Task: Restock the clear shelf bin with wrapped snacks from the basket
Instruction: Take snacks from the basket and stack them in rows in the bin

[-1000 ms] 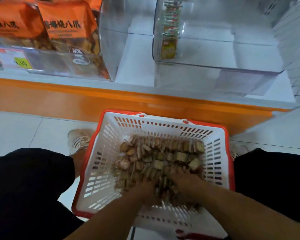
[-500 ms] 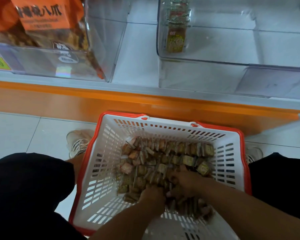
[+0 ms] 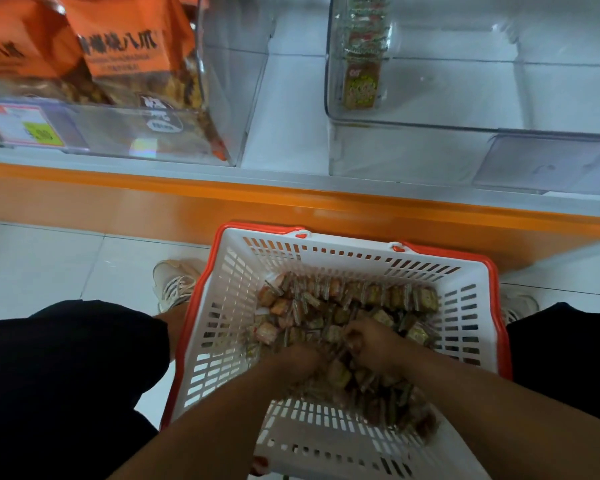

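Observation:
A white basket with a red rim (image 3: 222, 327) stands on the floor between my knees. Inside lies a heap of small wrapped snacks (image 3: 347, 306). Both hands are down in the heap, side by side. My left hand (image 3: 302, 362) has its fingers curled into the snacks. My right hand (image 3: 371, 341) curls round a bunch of them. The clear shelf bin (image 3: 465, 140) sits on the shelf at upper right. A short upright row of wrapped snacks (image 3: 361, 64) leans at its left wall; the other part of the bin shows bare bottom.
A second clear bin (image 3: 222, 98) at upper left holds orange snack bags (image 3: 132, 53) and has a price tag (image 3: 25, 126) on its front. An orange shelf edge (image 3: 291, 209) runs across above the basket. My shoes (image 3: 174, 282) flank the basket on white floor tiles.
The view has shifted slightly, with the shelf bins closer. Both hands have stayed in the heap, digging and gathering snacks together; nothing has been lifted out.

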